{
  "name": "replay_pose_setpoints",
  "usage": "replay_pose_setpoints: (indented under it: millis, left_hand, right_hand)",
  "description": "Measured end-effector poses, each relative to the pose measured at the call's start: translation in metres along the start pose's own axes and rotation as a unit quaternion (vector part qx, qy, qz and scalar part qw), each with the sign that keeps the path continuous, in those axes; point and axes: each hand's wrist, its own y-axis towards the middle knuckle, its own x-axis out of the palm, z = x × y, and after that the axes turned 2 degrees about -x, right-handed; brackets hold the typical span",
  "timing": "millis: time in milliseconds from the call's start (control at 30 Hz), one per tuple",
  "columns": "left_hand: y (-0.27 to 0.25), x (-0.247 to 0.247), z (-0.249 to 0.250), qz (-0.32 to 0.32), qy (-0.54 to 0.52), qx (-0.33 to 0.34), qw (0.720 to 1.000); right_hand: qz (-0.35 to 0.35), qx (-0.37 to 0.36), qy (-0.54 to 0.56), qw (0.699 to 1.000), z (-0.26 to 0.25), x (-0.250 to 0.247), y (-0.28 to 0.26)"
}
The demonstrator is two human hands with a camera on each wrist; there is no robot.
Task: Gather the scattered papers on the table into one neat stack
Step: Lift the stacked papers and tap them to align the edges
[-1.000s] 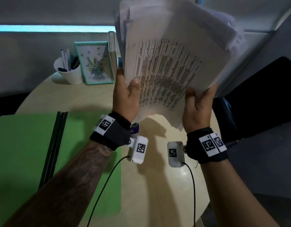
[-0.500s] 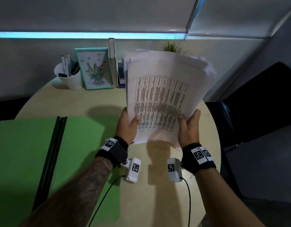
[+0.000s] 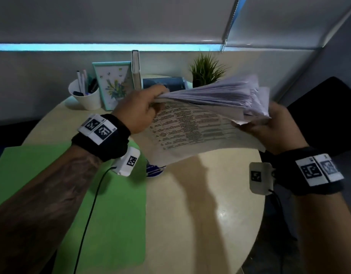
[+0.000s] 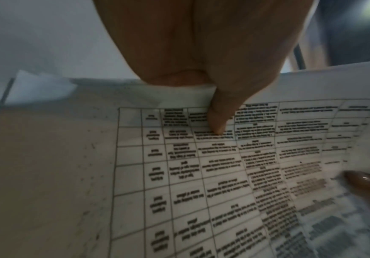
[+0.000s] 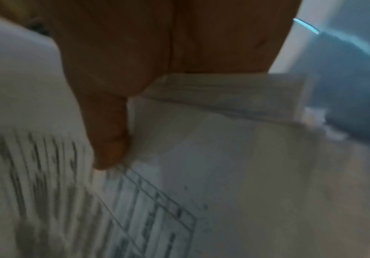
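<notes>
I hold a thick stack of printed papers in the air over the round beige table, turned sideways, its printed table facing me. My left hand grips the stack's left end, thumb on the front sheet. My right hand grips the right end, where the sheet edges fan out unevenly. In the left wrist view my thumb presses on the papers. The right wrist view is blurred; there my thumb lies on the papers.
A green mat covers the table's left side. At the back stand a white pen cup, a framed flower picture, upright books and a small plant. A blue-and-white object lies under the stack. A dark chair stands to the right.
The stack has come down from an upright hold in front of my face and turned sideways, long edge level. My hands now grip its left and right ends instead of its bottom edge.
</notes>
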Motion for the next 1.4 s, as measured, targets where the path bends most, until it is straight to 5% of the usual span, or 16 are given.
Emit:
replay_pose_setpoints:
  millis: [67, 133, 233, 333, 433, 500, 633, 833, 933, 1133, 1300, 1400]
  left_hand:
    - [0.001, 0.001, -0.001, 0.006, 0.005, 0.01, 1.0]
    - [-0.002, 0.006, -0.011, 0.099, 0.011, 0.002, 0.995]
    - [-0.02, 0.008, -0.051, 0.237, -0.153, -0.168, 0.945]
    - [-0.039, 0.02, -0.075, 0.141, -0.305, -0.318, 0.887]
    - [-0.05, 0.042, -0.057, -0.011, -0.465, -0.377, 0.801]
    - [-0.057, 0.052, -0.051, 0.003, -0.516, -0.391, 0.762]
    - [-0.054, 0.053, -0.051, 0.068, -0.496, -0.393, 0.771]
    - [-0.039, 0.044, -0.038, 0.107, -0.44, -0.312, 0.835]
    - [-0.045, 0.053, -0.04, 0.123, -0.371, -0.318, 0.864]
    - [-0.066, 0.103, -0.045, 0.117, -0.33, -0.361, 0.865]
    - [-0.051, 0.093, -0.043, 0.17, -0.381, -0.381, 0.825]
    - [-0.052, 0.087, -0.045, 0.184, -0.381, -0.358, 0.832]
  right_hand:
    - [-0.012, 0.037, 0.018, 0.999, 0.002, 0.006, -0.007]
    - [0.016, 0.059, 0.058, 0.996, 0.004, 0.01, -0.014]
    - [0.063, 0.106, 0.137, 0.983, 0.011, 0.011, -0.026]
    - [0.069, 0.153, 0.185, 0.968, 0.016, 0.01, -0.04]
    - [0.063, 0.18, 0.19, 0.963, 0.017, 0.016, -0.049]
    - [0.059, 0.193, 0.195, 0.96, 0.019, 0.024, -0.053]
    - [0.061, 0.226, 0.173, 0.957, 0.029, 0.04, -0.05]
    - [0.16, 0.153, 0.145, 0.964, 0.046, 0.038, -0.051]
    - [0.192, 0.172, 0.117, 0.959, 0.066, 0.048, -0.065]
    - [0.235, 0.222, 0.17, 0.931, 0.083, 0.083, -0.082]
    - [0.262, 0.22, 0.213, 0.915, 0.08, 0.07, -0.066]
    - [0.276, 0.188, 0.226, 0.915, 0.082, 0.062, -0.07]
